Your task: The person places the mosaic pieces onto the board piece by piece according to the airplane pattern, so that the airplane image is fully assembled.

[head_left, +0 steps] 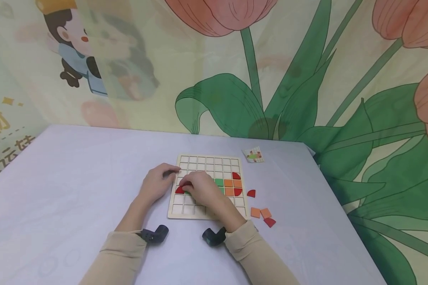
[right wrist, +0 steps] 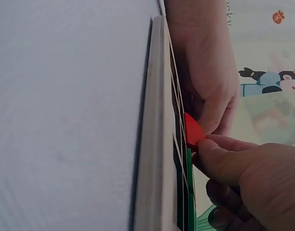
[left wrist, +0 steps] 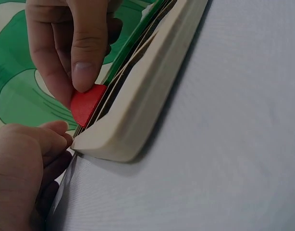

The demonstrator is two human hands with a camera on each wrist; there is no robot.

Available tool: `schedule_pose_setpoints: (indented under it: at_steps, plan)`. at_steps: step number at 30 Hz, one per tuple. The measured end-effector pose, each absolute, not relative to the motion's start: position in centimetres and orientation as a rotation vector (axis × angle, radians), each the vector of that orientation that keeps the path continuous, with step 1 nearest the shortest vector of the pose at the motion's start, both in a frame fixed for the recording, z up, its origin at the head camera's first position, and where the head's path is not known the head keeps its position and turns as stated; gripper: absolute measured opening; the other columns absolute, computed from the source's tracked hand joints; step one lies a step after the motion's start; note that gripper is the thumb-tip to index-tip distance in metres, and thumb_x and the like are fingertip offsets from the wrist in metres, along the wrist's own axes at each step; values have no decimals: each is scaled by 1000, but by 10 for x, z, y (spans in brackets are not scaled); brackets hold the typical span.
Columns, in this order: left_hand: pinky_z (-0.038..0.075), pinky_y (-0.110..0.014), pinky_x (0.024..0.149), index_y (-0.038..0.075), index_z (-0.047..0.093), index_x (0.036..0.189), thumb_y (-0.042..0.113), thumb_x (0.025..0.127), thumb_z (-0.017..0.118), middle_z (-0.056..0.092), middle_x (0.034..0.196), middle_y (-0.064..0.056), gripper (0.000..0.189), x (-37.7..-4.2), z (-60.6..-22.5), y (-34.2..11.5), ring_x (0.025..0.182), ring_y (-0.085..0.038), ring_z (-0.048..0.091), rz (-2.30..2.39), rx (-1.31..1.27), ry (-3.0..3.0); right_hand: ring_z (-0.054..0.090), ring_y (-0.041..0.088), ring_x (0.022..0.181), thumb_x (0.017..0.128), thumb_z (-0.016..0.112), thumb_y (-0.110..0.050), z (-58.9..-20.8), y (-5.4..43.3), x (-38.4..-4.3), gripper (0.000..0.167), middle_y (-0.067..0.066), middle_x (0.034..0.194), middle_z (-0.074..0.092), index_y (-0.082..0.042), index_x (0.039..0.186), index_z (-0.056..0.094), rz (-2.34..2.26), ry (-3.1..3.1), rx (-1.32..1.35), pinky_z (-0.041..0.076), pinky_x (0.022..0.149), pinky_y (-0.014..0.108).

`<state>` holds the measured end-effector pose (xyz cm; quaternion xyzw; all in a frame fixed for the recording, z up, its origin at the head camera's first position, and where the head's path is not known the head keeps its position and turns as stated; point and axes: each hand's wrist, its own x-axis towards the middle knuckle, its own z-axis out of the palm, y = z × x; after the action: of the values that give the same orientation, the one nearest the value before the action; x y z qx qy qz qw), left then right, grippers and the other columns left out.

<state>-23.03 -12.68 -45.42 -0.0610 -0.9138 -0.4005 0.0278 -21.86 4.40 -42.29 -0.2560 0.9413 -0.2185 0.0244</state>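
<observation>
A wooden grid board (head_left: 178, 211) lies on the table. Near its left side my right hand (head_left: 203, 190) pinches a red quarter-circle tile (head_left: 179, 190) between thumb and index finger. In the right wrist view that red tile (right wrist: 193, 131) stands tilted above the board, beside green tiles (right wrist: 191, 211). My left hand (head_left: 155, 182) rests at the board's left edge, its fingertips touching the rim. On the grid sit green tiles (head_left: 219, 182), orange tiles (head_left: 228, 192) and red quarter-circles (head_left: 236, 175). My right hand hides part of the middle rows.
Right of the board lie a loose red quarter-circle (head_left: 251, 193), two orange squares (head_left: 255, 212) and another red quarter-circle (head_left: 270, 222). A small pattern card (head_left: 253, 155) lies beyond the board's far right corner. A printed curtain (head_left: 214, 59) hangs behind the white table (head_left: 92, 170).
</observation>
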Motion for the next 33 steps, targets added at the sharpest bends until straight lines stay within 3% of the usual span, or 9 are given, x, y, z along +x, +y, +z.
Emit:
schedule_pose_setpoints:
  at_steps: [4,17,33]
  plan:
    - [39,-50,107,13,65,118,15,93,53,64,123,-9,27,-231,-453,-127,126,-31,51,-1221,-200,-2817,62,8,95,88,68,-20,-422,44,-217,17,-8,98,68,-20,104,72,-621,2930,-814,52,88,22]
    - [40,-51,106,13,65,117,16,93,52,64,123,-9,27,-230,-453,-127,125,-32,52,-1199,-235,-2810,56,5,83,88,69,-25,-420,43,-212,21,-6,98,63,-18,106,74,-486,2941,-867,48,72,14]
    - [41,-51,104,12,65,117,16,94,52,64,122,-9,27,-231,-456,-125,125,-31,52,-1197,-235,-2804,60,6,88,88,68,-24,-414,43,-206,19,-8,101,65,-21,106,74,-216,2976,-992,51,76,16]
